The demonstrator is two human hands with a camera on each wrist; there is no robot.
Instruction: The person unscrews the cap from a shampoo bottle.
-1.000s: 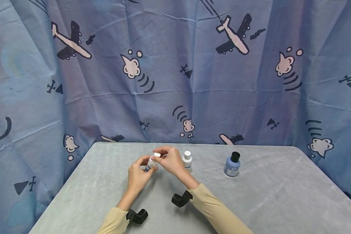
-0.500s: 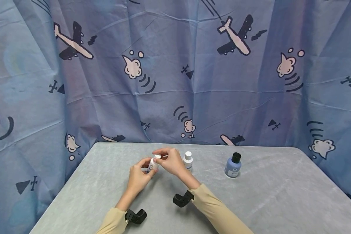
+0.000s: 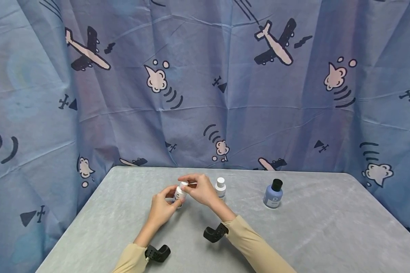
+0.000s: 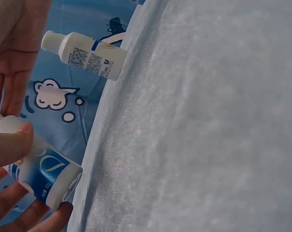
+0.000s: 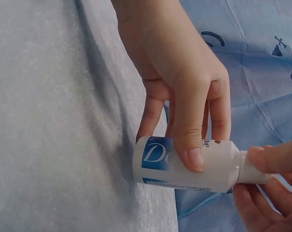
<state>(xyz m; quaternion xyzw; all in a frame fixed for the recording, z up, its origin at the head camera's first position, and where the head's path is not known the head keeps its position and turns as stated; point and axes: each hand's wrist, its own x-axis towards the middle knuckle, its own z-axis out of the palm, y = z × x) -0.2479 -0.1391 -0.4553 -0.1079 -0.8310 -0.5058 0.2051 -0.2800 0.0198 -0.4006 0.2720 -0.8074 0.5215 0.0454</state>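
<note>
Head view: my left hand (image 3: pixel 162 206) holds a small white bottle with a blue label (image 3: pixel 179 193) above the grey desk (image 3: pixel 314 231), near its middle. My left grip is closed round the bottle's body, with the thumb on the near side and the fingers curled behind. My right hand (image 3: pixel 199 189) meets the bottle from the right, and its fingertips pinch the white cap (image 3: pixel 184 184) at the bottle's top.

Right wrist view: the bottle (image 5: pixel 189 164) lies almost level in my left hand (image 5: pixel 182 77), the label end toward the desk (image 5: pixel 54 121) and the cap (image 5: pixel 252 170) pointing away from it. My left thumb presses the bottle's side. The right fingertips (image 5: pixel 273 157) close on the cap from both sides.

Left wrist view: the bottle (image 4: pixel 44 171) sits low in the frame between my left thumb and fingers (image 4: pixel 20 212), just off the desk's edge.

Beyond my right hand, a second white bottle with a white cap (image 3: pixel 220 187) stands upright on the desk. Further right, well apart, stands a blue bottle with a black cap (image 3: pixel 272 194). A blue curtain printed with aeroplanes and clouds (image 3: pixel 205 83) hangs behind the desk.
</note>
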